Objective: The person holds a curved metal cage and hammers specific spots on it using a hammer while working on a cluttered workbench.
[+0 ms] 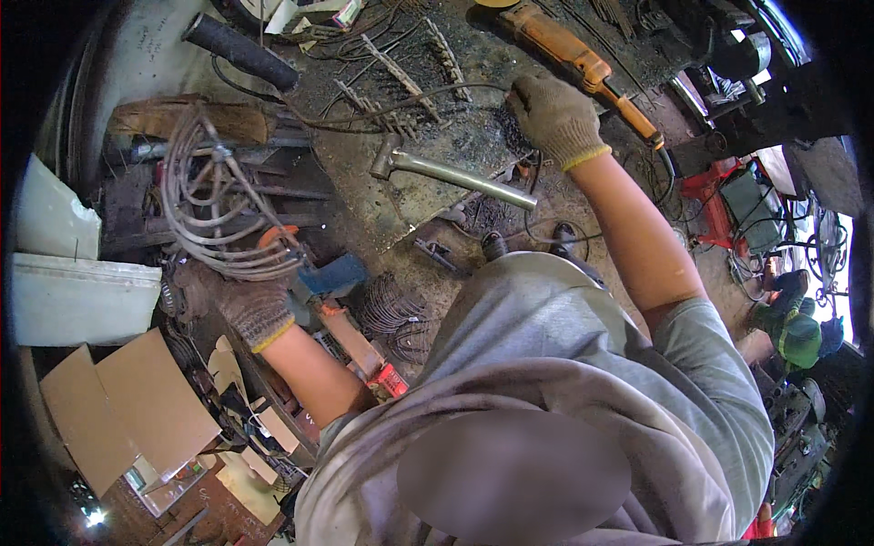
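My right hand (557,120), in a knit work glove, is over the far edge of the worktable. Its fingers look curled, and a thin black cable (460,87) runs into them. Just beyond lies an orange angle grinder (555,41). A steel hammer (455,173) with a tubular handle rests on the table to the left of my right hand. My left hand (250,308), gloved too, is low on the left, beside a coiled grey hose (214,209). Its fingers are dark and partly lost among the clutter, so their grip is unclear.
Twisted metal rods (401,77) lie on the dirty metal worktable (364,196). Opened cardboard (127,400) and a white box (86,300) stand at the left. At the right are a red machine (710,196) and cables. Bent rods (391,305) lie near my legs.
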A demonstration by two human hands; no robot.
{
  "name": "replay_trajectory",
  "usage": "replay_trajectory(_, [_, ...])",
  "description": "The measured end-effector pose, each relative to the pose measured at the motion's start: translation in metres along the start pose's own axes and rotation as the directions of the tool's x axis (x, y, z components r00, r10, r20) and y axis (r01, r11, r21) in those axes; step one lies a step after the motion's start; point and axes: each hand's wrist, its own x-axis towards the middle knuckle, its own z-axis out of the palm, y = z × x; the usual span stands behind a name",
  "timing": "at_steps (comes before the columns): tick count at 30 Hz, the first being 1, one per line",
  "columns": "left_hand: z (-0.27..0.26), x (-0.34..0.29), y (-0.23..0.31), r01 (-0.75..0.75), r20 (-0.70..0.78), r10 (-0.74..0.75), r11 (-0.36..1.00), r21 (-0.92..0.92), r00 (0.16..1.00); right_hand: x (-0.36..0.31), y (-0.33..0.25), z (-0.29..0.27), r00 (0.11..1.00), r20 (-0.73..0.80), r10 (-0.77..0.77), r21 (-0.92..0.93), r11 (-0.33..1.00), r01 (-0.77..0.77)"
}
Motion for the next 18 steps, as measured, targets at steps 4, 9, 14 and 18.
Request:
replay_trajectory(4, [0.029,0.005,-0.027,-0.204,-0.67,0.356,0.933,0.297,0.652,-0.011,-0.005,0.008,0.996,0.084,0.005,-0.053,0.999,0.0])
replay_trajectory(9, [0.036,-0.011,-0.036,-0.151,-0.644,0.363,0.92,0.36,0.673,-0.021,-0.023,-0.033,0.935,0.242,-0.259,0.157,0.961,0.225])
replay_trajectory(14, [0.069,-0.016,-0.052,-0.177,-0.71,0.395,0.915,0.364,0.583,-0.066,-0.041,-0.025,0.735,0.23,-0.638,0.411,0.748,0.521])
replay_trajectory(18, [0.053,-0.052,-0.051,-0.2,-0.278,0.21,0.978,0.064,0.937,-0.062,-0.008,-0.049,0.877,0.055,-0.478,0.382,0.821,0.424])
